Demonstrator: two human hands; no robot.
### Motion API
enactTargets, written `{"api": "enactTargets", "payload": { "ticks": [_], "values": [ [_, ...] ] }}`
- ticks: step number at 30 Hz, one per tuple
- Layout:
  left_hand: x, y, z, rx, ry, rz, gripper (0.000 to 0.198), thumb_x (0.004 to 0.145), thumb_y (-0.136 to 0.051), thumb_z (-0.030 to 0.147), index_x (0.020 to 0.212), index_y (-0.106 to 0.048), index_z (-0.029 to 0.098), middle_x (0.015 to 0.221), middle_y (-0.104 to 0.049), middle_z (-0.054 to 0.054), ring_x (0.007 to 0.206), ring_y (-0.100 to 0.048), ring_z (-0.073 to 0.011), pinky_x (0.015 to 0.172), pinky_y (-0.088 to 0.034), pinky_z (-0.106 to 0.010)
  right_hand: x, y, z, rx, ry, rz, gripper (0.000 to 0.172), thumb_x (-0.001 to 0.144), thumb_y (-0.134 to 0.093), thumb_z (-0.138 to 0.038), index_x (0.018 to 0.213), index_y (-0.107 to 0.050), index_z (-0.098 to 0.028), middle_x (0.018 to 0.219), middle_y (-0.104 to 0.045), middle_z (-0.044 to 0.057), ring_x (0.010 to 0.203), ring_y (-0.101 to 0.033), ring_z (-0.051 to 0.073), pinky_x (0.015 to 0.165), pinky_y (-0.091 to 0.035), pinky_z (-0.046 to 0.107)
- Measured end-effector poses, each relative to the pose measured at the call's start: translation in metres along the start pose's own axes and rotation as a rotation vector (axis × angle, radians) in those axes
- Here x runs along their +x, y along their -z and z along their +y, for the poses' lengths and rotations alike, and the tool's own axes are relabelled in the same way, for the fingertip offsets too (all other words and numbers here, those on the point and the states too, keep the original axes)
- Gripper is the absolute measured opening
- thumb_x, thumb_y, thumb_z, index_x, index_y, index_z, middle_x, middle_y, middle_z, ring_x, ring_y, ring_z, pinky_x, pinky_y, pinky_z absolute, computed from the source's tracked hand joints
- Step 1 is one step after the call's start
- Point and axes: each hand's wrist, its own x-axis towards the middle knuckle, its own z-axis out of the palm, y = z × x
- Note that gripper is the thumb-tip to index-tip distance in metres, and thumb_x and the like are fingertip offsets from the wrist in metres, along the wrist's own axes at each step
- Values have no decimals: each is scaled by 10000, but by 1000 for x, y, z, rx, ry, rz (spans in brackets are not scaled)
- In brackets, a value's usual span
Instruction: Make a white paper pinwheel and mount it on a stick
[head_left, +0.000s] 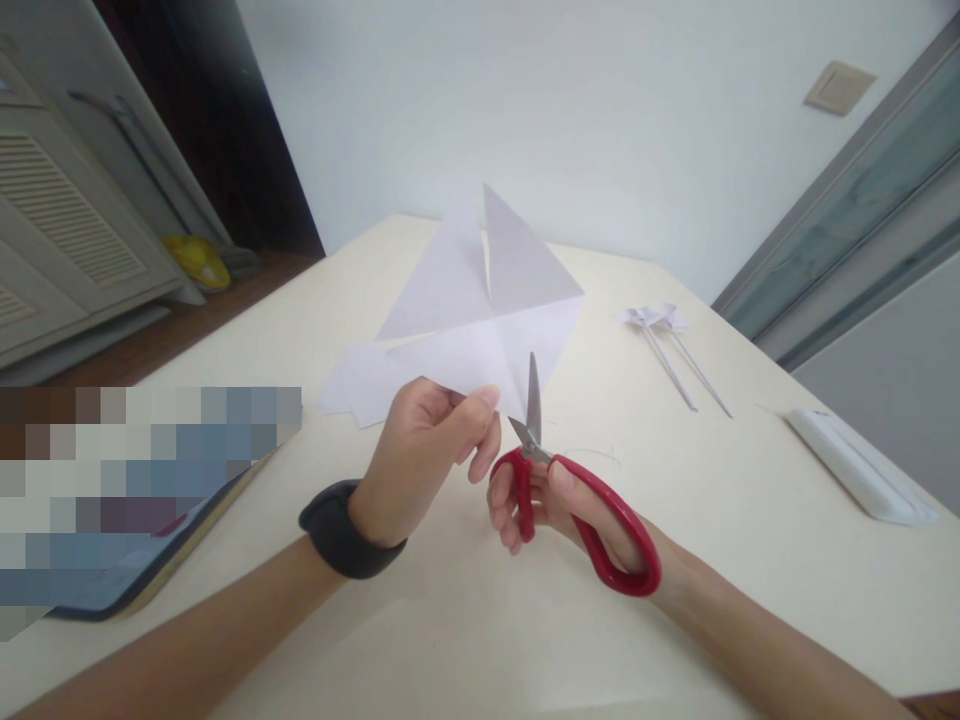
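My left hand (442, 430), with a black band on the wrist, pinches the near edge of a white paper square (457, 350) between thumb and fingers. Slits run from two of the square's corners toward its middle, and creases cross it. My right hand (562, 500) grips red-handled scissors (531, 440), thumb in one loop and fingers in the other. The scissor blades are spread apart at the square's near corner, beside my left fingertips. Whether they have bitten into the paper there I cannot tell. More white paper (360, 385) lies on the table behind my left hand.
On the cream table (465, 640), two white paper pinwheels (660, 318) on sticks lie at the right. Farther right rests a white, packet-like object (859, 465). A dark-edged tablet-like device (187, 550), partly pixelated, sits at the left. A white wall (562, 120) stands behind.
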Motion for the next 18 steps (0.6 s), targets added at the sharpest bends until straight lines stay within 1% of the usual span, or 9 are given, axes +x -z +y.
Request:
{"api": "enactTargets", "payload": {
  "ticks": [3, 6, 9, 14, 18],
  "values": [
    [0, 0, 0, -2, -10, 19, 494, 864, -467, 276, 382, -385, 199, 344, -346, 52, 361, -378, -94, 422, -293, -267, 1, 0, 0, 43, -1, -22, 441, 916, -296, -521, 970, -532, -153, 930, -531, 83, 822, -526, 158, 806, -423, 332],
    [0, -1, 0, -12, -12, 17, 495, 865, -469, 278, 385, -378, 198, 345, -346, 53, 359, -377, -92, 419, -286, -267, 3, 0, 0, 83, 12, -42, 426, 920, -300, -509, 974, -523, -151, 921, -515, 77, 817, -514, 152, 810, -414, 321],
    [0, -1, 0, -16, -11, 17, 497, 868, -472, 276, 387, -376, 195, 345, -348, 54, 361, -376, -91, 420, -281, -266, 3, 0, 0, 69, 11, -46, 431, 917, -301, -518, 975, -522, -152, 923, -518, 76, 817, -519, 150, 811, -416, 322],
    [-1, -1, 0, -2, 0, -10, 495, 872, -448, 272, 389, -377, 198, 351, -362, 49, 365, -379, -94, 428, -289, -269, 0, -1, -1, -22, 14, 13, 510, 899, -258, -576, 933, -550, -159, 875, -562, 79, 781, -547, 157, 742, -450, 329],
    [0, -1, 1, 8, -14, 7, 493, 873, -456, 274, 390, -390, 196, 350, -355, 52, 365, -374, -93, 435, -286, -270, 0, -2, -3, -42, 16, 32, 555, 875, -254, -619, 902, -566, -162, 810, -571, 67, 738, -553, 156, 689, -455, 319]
  ]
}}
